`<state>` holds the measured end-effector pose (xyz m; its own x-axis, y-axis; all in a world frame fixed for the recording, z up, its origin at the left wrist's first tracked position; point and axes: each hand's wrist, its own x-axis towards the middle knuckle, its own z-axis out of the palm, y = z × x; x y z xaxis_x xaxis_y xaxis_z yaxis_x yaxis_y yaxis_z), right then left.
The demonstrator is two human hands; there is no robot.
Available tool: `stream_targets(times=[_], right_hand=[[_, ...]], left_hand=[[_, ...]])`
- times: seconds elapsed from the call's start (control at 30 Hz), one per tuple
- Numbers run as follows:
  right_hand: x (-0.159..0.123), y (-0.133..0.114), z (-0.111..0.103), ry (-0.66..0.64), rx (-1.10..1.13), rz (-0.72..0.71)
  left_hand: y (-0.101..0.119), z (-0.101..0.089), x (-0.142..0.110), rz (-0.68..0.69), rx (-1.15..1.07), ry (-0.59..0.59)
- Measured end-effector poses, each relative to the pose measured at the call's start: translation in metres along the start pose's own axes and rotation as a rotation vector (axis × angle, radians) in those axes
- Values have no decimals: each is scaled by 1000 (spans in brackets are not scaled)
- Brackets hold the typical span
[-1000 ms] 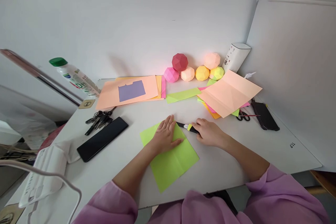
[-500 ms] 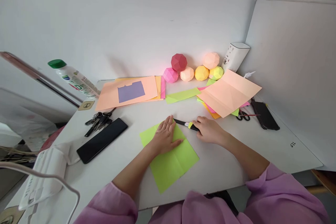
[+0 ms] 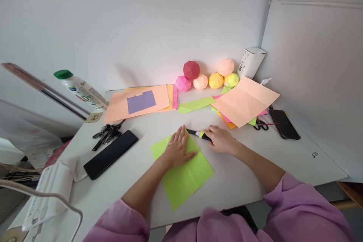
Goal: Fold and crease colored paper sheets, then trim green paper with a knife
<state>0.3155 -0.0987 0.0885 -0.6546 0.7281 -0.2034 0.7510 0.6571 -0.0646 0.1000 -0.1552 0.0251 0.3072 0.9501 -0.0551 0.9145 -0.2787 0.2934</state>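
Note:
A lime green paper square (image 3: 184,176) with fold creases lies on the white table (image 3: 283,159) in front of me. My left hand (image 3: 178,149) rests flat on its upper part, fingers stretched out. My right hand (image 3: 221,140) is closed round a black pen-like tool with a yellow-green band (image 3: 200,134), whose tip lies at the paper's top corner, close to my left fingertips.
Behind lie an orange sheet with a purple piece (image 3: 141,102), a green strip (image 3: 195,104), a creased peach sheet (image 3: 245,100) on coloured papers, and several paper balls (image 3: 208,77). Keys (image 3: 106,132) and a black phone (image 3: 111,154) are left; scissors (image 3: 262,124) and a dark case (image 3: 285,128) right.
My right hand has slid the tool a little to the left along the paper's top edge. The left hand stays flat on the green paper. The view shifted slightly.

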Motion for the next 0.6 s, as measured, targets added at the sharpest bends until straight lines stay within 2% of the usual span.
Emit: stream_targets(times=[0.17,0.47,0.6], right_hand=[[0,-2,2,22,0,3],[1,-1,4,41,23,17],[2,2,6,54,43,16]], left_hand=[[-2,4,0,17,1,38],[0,1,0,0,-7,10],[-3,4,0,6,-89,59]])
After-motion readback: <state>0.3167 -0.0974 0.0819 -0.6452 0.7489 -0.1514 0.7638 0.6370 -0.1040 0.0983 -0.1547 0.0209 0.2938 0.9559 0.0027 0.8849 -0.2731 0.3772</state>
